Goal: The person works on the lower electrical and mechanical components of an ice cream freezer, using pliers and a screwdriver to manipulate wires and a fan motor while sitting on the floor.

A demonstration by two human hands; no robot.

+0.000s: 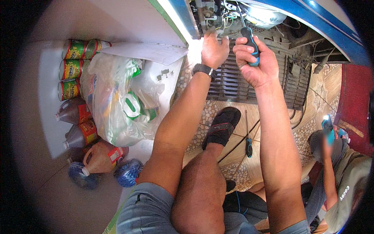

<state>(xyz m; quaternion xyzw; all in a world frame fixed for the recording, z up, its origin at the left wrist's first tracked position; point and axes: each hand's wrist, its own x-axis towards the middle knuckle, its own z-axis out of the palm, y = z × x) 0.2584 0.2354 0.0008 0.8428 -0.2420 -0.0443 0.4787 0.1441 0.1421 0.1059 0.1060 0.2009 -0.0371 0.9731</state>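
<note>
My right hand (260, 64) is wrapped around the black and blue handle of a screwdriver (250, 46). Its thin shaft points up into the exposed works of a blue-edged appliance (327, 29). Close by on the left, my left hand (214, 50), with a dark watch on the wrist, reaches to the edge of the same works. Its thumb and fingers look apart, with nothing visible between them, though the fingertips are partly hidden. Thin loose wires (230, 18) and a pale rounded part (265, 16) lie just beyond my hands. Below them spans a dark slatted grille (230, 80).
Another screwdriver (249, 147) lies on the patterned floor beside a dark cable (239, 141). At the left are cans (70, 70), a clear plastic bag (117, 105) of goods and several jugs (103, 156). A person (343, 175) at the right holds up a lit phone (328, 128).
</note>
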